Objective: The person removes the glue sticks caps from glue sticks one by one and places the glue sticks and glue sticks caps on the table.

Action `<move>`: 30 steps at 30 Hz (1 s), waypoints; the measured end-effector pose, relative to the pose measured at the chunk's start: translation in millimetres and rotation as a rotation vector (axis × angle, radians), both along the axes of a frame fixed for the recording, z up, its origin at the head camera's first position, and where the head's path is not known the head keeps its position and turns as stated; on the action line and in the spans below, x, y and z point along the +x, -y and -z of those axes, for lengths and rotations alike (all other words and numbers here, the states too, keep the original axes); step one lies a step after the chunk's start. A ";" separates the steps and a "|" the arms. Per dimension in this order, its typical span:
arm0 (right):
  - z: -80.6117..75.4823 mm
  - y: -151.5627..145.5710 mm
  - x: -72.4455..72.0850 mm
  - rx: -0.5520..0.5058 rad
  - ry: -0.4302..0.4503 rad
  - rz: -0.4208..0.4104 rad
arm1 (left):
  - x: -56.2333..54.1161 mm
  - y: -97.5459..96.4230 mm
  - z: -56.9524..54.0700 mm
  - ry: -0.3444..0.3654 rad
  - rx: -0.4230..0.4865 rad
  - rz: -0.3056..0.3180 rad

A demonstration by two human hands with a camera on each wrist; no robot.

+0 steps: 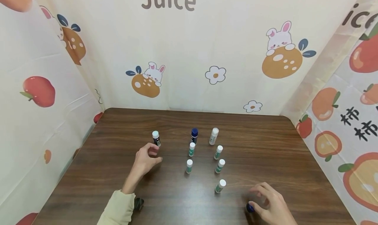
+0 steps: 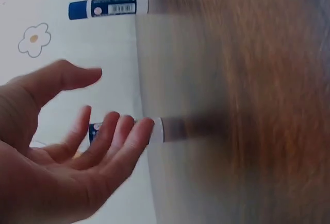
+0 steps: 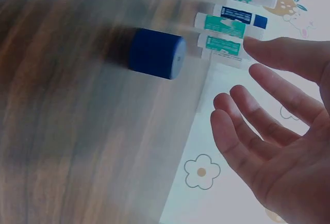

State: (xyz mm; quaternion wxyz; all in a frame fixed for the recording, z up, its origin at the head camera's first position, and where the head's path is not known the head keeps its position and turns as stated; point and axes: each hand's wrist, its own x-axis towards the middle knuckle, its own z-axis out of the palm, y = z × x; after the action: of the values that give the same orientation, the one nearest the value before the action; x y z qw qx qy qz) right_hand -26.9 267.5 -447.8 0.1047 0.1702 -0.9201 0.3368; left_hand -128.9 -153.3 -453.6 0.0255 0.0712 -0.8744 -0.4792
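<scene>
1. On the table (image 1: 165, 195), a lone tube (image 1: 156, 139) stands just behind the left hand (image 1: 146, 160).
2. Right of it, three tubes (image 1: 192, 149) form a front-to-back row.
3. Right of those, four tubes (image 1: 220, 166) form another.
4. Nearer the front right, a cap (image 1: 250, 208) rests beside the right hand (image 1: 271, 202).

Brown wood-grain table (image 1: 165, 192), dark blue cap (image 3: 154, 54) on it.
5 white tubes (image 1: 220, 185) on the table bear green labels (image 3: 225, 25); the cream curtain (image 1: 183, 37) behind it has orange fruit (image 1: 275, 69) and white flowers (image 1: 215, 75).
</scene>
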 end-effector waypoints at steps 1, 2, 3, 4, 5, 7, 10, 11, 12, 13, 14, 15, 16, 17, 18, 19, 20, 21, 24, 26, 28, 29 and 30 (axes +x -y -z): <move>-1.0 0.4 -0.1 -0.009 -0.001 0.001 | 1.0 -1.0 0.7 -0.016 0.015 0.015; -1.2 0.9 -0.1 -0.016 -0.019 -0.004 | 2.0 -1.7 1.4 -0.031 0.030 0.027; -1.4 1.2 -0.2 -0.022 -0.038 -0.010 | 2.8 -2.3 2.0 -0.043 0.046 0.034; -1.9 1.7 -0.3 -0.027 -0.050 -0.015 | 3.5 -2.9 2.4 -0.051 0.062 0.039; -2.3 2.1 -0.3 -0.032 -0.057 -0.018 | 4.0 -3.6 2.9 -0.055 0.076 0.045; -3.2 3.2 0.0 -0.042 -0.067 -0.022 | 5.3 -4.6 3.8 -0.060 0.106 0.063; -4.4 4.4 0.0 -0.052 -0.066 -0.021 | 7.0 -6.7 5.3 -0.067 0.154 0.107; -4.9 5.0 0.0 -0.054 -0.066 -0.019 | 7.4 -7.5 6.0 -0.072 0.171 0.124; -5.5 5.5 -0.1 -0.058 -0.064 -0.017 | 7.8 -8.5 6.7 -0.078 0.187 0.140; -6.2 6.2 -0.2 -0.063 -0.063 -0.016 | 8.4 -9.7 7.0 -0.082 0.198 0.156; -6.9 7.0 -0.2 -0.067 -0.063 -0.015 | 9.1 -11.1 6.9 -0.083 0.207 0.170; -7.7 7.7 -0.3 -0.070 -0.067 -0.017 | 10.0 -12.7 6.7 -0.082 0.219 0.184; -8.5 8.5 -0.6 -0.073 -0.075 -0.022 | 11.0 -14.4 5.8 -0.080 0.227 0.195; -9.3 9.4 -0.8 -0.076 -0.081 -0.027 | 12.3 -16.5 4.0 -0.079 0.234 0.208; -10.1 10.2 -1.0 -0.081 -0.085 -0.033 | 14.4 -18.8 0.5 -0.079 0.236 0.223; -10.9 11.1 -1.1 -0.084 -0.091 -0.040 | 16.4 -21.0 -3.1 -0.075 0.245 0.239; -11.8 11.9 -1.4 -0.086 -0.097 -0.046 | 18.4 -23.3 -7.3 -0.075 0.255 0.256; -12.7 12.7 -1.5 -0.088 -0.102 -0.054 | 20.3 -25.6 -11.4 -0.071 0.266 0.273; -15.6 15.3 -1.9 -0.100 -0.100 -0.065 | 24.7 -31.4 -22.3 -0.067 0.294 0.324; -17.7 17.1 -2.2 -0.106 -0.100 -0.074 | 25.8 -34.8 -24.7 -0.053 0.310 0.346; -20.0 19.1 -2.9 -0.112 -0.108 -0.086 | 26.3 -37.9 -24.6 -0.048 0.319 0.366; -21.3 20.1 -3.5 -0.115 -0.115 -0.095 | 26.6 -39.4 -24.2 -0.046 0.321 0.375; -22.8 21.3 -4.3 -0.115 -0.121 -0.102 | 26.7 -40.8 -23.4 -0.043 0.319 0.382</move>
State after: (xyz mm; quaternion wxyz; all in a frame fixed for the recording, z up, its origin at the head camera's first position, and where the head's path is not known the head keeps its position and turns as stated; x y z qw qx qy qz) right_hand -31.1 246.2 -425.0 0.1526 0.2307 -0.8813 0.3832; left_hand -102.2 -112.4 -430.1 -0.0585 -0.1026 -0.7847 -0.6086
